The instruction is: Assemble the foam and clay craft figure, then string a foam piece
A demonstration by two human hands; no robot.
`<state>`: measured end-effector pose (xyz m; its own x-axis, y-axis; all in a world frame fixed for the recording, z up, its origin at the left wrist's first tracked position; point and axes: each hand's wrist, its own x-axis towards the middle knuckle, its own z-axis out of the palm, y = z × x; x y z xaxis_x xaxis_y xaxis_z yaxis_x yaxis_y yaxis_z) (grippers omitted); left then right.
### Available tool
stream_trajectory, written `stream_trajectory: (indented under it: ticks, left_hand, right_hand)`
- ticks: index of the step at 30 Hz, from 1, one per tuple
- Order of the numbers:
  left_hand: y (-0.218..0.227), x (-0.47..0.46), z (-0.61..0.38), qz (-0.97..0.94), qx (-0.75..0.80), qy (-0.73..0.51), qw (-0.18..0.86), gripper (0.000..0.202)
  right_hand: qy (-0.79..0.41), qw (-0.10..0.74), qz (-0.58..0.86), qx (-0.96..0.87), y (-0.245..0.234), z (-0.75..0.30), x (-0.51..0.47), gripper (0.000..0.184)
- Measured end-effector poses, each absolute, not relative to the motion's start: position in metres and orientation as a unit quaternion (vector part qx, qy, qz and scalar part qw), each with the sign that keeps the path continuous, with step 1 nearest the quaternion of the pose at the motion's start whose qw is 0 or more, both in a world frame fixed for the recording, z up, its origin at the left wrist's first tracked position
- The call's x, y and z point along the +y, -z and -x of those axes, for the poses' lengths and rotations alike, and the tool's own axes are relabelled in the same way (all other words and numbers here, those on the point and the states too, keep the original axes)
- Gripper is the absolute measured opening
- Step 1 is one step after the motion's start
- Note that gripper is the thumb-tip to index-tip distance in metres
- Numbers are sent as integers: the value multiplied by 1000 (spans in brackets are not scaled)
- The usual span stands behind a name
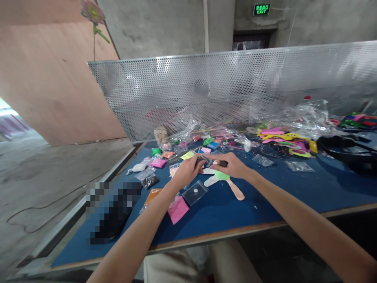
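Observation:
My left hand (188, 169) and my right hand (231, 165) meet above the blue table (265, 204), both pinched on a small dark piece (210, 161) held between them. Just under the hands lies a flat foam figure (222, 179) with a green body and pale, skin-coloured limbs. A small clear bag (194, 192) with a white dot in it lies near my left wrist, beside a pink sheet (177, 209).
Small bags of coloured clay (159, 162) and foam cut-outs (279, 135) litter the far side, with crumpled clear plastic (306, 114). A perforated metal screen (235, 86) stands behind. A black object (347, 151) sits at right; a blurred dark item (113, 210) at left.

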<state>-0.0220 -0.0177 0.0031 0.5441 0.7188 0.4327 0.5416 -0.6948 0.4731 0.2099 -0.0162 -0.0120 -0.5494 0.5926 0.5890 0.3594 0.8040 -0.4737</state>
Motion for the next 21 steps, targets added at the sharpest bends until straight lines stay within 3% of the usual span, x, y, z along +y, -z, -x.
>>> stream_trajectory:
  ticks: [3,7,11,17,21]
  left_hand:
    - [-7,-18,22,-865,352,-327,145,27]
    - [-8,-21,18,-850,336,-346,211,19]
    - [-5,-24,15,-844,347,-314,261,18]
    - [-4,-26,12,-835,387,-318,229,25]
    - [-2,-25,11,-845,406,-317,149,31]
  right_hand:
    - [-130,348,256,-893,11,-209,-17,54]
    - [0,303,240,-922,8,-209,-16,43]
    - [101,241,221,-940,3,-207,-20,44]
    - [100,222,247,-938,-1,-206,-27,49]
    - [78,217,262,-937,2,-208,-25,52]
